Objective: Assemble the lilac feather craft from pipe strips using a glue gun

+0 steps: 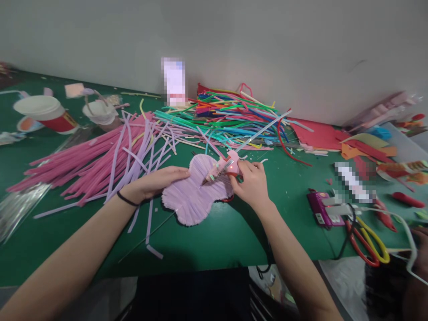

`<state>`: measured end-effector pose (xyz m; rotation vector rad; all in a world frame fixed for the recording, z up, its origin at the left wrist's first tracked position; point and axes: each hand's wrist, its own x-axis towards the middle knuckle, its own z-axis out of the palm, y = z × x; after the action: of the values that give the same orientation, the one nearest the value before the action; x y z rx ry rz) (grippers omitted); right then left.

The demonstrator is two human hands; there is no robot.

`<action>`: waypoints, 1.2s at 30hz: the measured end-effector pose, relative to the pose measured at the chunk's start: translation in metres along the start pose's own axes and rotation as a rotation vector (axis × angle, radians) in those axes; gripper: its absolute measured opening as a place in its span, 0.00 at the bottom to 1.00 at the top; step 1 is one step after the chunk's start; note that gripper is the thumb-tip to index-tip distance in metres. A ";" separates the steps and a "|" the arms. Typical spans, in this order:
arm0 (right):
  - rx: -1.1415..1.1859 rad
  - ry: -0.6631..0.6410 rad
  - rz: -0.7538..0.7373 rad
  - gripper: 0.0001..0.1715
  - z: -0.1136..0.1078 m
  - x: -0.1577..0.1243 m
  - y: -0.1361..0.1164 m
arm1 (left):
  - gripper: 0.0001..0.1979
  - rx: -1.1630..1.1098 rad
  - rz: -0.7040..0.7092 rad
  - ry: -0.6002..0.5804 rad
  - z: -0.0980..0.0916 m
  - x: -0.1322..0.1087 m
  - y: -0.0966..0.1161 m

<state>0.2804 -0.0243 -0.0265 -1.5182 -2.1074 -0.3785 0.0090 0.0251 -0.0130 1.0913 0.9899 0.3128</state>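
Observation:
A lilac lobed flower shape (192, 196), built from fuzzy pipe cleaners, lies low over the green table with a thin wire stem (147, 238) running down to the left. My left hand (167, 178) grips its upper left edge, the fingertips partly hidden by the shape. In my right hand (250, 180) is a pink glue gun (230, 164), a long clear glue stick (262, 131) jutting from its back. The nozzle points down and left at the middle of the flower; I cannot tell whether it touches.
Pink pipe cleaners (90, 156) and loose lilac ones (137, 156) spread at left, near paper cups (47, 113). A multicoloured pile (227, 116) lies behind. At right are red sheets (314, 133), a purple power bank (323, 209) with cables, and scissors (368, 240). Another person's arm shows at far right.

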 end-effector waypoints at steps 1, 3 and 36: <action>-0.001 -0.010 0.002 0.15 0.000 0.000 0.000 | 0.19 0.001 -0.002 0.004 0.000 0.000 0.000; -0.002 -0.016 -0.005 0.16 0.000 0.000 0.000 | 0.19 -0.001 -0.002 0.005 0.000 0.000 -0.001; -0.081 0.040 0.059 0.12 -0.005 0.001 0.012 | 0.19 -0.008 -0.005 0.022 0.000 0.000 0.002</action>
<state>0.2931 -0.0223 -0.0229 -1.6017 -2.0343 -0.4738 0.0092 0.0255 -0.0114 1.0798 1.0103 0.3253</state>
